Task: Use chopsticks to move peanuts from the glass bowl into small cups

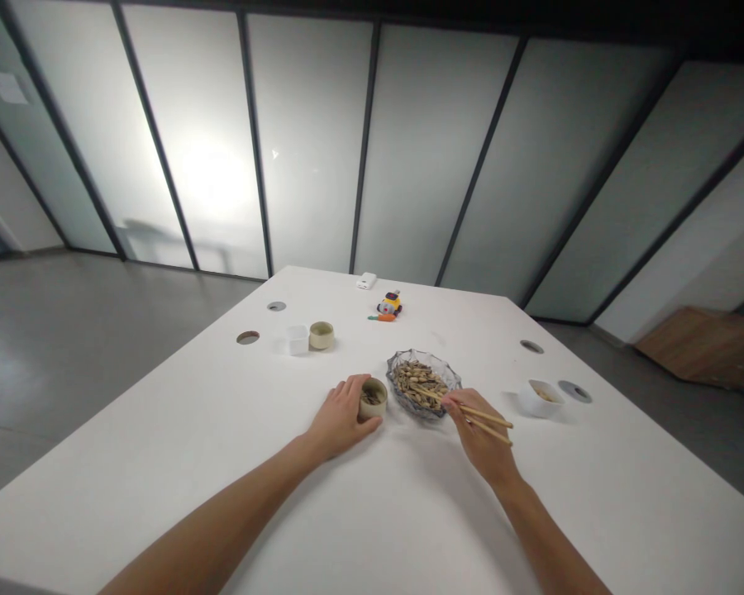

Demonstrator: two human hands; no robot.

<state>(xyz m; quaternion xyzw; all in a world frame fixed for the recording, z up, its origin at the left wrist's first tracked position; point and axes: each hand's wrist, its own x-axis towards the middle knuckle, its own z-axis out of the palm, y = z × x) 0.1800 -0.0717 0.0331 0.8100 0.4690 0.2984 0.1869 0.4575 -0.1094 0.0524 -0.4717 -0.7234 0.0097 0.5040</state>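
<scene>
My left hand (342, 420) is wrapped round a small beige cup (381, 405) standing on the white table, with some dark bits inside it. A pair of wooden chopsticks (487, 416) is held in my right hand (482, 438). Their tips reach into a glass bowl (448, 376) with a scalloped rim, just right of the cup. Striped seeds, seemingly sunflower seeds (418, 378), fill the bowl. Whether a seed sits between the chopstick tips is too small to tell.
A white square cup (298, 340) and another beige cup (321, 335) stand at the left. Farther back are a yellow toy car (389, 304), an orange toy carrot (385, 317) and a white device (366, 281). At the right, a white container (536, 403) holds something pale.
</scene>
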